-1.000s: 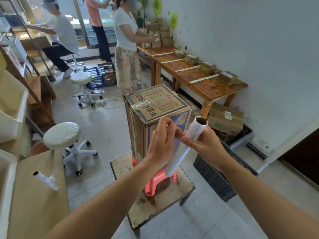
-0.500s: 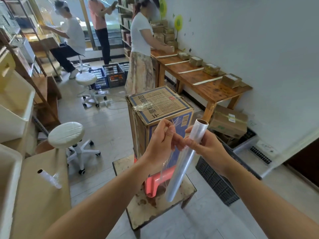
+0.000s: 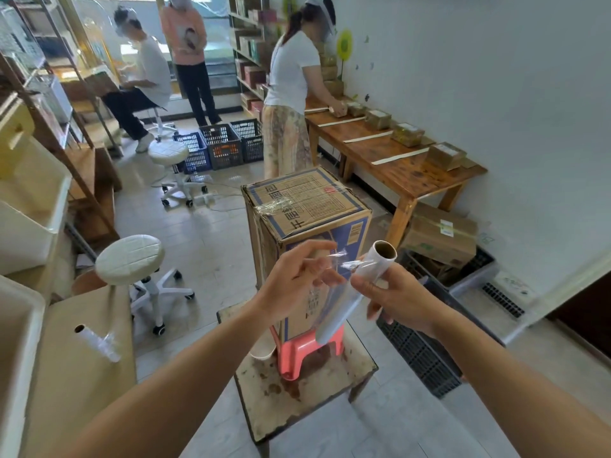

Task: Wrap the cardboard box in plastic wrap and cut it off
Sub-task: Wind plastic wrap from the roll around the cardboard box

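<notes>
A tall brown cardboard box with blue printed panels (image 3: 307, 226) stands upright in the middle of the scene on a small pink plastic stool (image 3: 307, 353). The stool sits on a low, stained wooden table (image 3: 297, 404). Strips of clear tape or film already cross the box's top face. Just near of the box, both bare hands work in the air. The right hand (image 3: 401, 300) grips a roll of clear plastic wrap (image 3: 344, 309) with its fingers curled round the tube and the thumb laid across its front. The roll is tilted, its open cardboard end up and to the right and its lower end down toward the pink stool. The left hand (image 3: 292, 284) is just left of the roll, and its thumb and fingertips pinch the loose end of the film (image 3: 342, 261), which is crumpled into a thin strand running back to the roll. On the left, 1 spare roll of film (image 3: 97, 342) lies on a brown cardboard sheet (image 3: 82, 375), near a white round swivel stool (image 3: 130, 256). At far right, a long wooden bench (image 3: 406, 173) along the white wall carries several small boxes, and a person in a white top (image 3: 291, 77) stands at its far end.
</notes>
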`<state>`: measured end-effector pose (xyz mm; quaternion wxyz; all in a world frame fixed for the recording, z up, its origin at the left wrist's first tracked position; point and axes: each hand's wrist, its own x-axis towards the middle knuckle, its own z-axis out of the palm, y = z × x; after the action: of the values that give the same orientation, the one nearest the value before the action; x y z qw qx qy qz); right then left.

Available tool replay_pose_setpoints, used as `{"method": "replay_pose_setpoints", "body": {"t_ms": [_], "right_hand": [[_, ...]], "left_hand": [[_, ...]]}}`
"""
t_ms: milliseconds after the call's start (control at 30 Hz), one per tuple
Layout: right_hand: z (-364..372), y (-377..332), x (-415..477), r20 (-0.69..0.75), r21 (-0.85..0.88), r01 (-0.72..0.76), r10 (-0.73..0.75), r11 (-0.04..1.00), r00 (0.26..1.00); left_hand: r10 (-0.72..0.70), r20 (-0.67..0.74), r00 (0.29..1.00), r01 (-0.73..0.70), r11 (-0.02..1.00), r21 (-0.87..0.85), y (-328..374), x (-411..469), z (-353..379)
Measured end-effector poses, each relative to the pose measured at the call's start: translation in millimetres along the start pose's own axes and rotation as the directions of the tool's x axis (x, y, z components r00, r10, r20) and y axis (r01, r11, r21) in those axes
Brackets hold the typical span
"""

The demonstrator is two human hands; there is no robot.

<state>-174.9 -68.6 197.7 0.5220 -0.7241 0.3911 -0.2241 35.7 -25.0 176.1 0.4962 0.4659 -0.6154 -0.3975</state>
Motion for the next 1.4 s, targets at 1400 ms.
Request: {"method": "replay_pose_setpoints", "body": {"t_ms": [1400], "right_hand": [[4, 1, -14, -0.290, 0.248, -0.047, 0.121, 0.968, 0.949]], "left_hand": [[-0.263, 0.134, 0.955, 0.239, 0.421, -0.875, -4, 27, 36]]}}
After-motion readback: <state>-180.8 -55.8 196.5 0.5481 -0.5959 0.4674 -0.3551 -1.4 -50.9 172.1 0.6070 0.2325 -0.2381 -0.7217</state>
